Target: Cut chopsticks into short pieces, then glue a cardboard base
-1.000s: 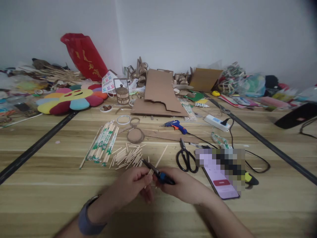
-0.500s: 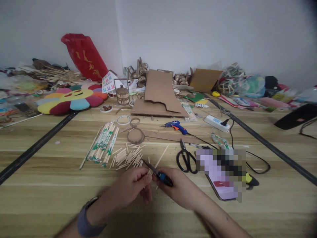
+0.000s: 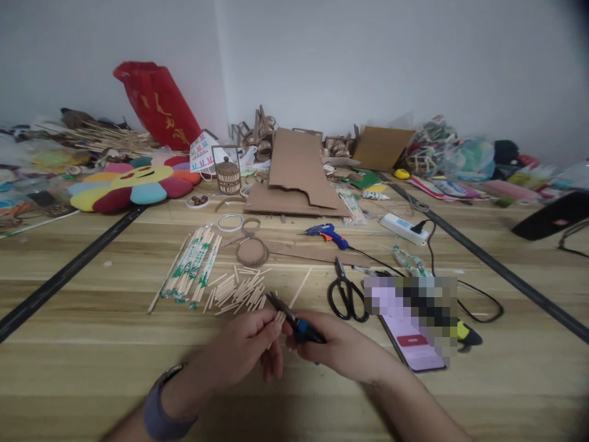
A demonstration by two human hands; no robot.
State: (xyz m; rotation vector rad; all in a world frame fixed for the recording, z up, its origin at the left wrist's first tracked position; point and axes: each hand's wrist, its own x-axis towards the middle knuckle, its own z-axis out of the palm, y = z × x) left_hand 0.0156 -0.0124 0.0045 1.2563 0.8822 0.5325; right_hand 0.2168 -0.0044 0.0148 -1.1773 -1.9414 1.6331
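Note:
My left hand point(image 3: 253, 341) pinches a few short wooden stick pieces point(image 3: 280, 317) between thumb and fingers. My right hand point(image 3: 338, 347) is wrapped round cutting shears point(image 3: 301, 328) with black-and-blue handles. Their dark, pointed blades stand slightly apart and reach up and left, just past the sticks in my left hand. Beyond my hands lies a loose heap of short cut sticks point(image 3: 239, 291). One longer stick point(image 3: 301, 287) slants on the table right of the blades.
Wrapped chopsticks point(image 3: 193, 264) lie left, near a round cardboard piece point(image 3: 252, 252). A blue glue gun point(image 3: 326, 234), black scissors point(image 3: 346, 294), a phone point(image 3: 414, 341) and a power strip point(image 3: 402, 228) are to the right. Cardboard sheets point(image 3: 297, 162) and a flower cushion point(image 3: 138, 184) stand behind.
The shears have opened a little and shifted slightly right in my right hand. The stick ends in my left hand show more plainly. My left hand has barely moved.

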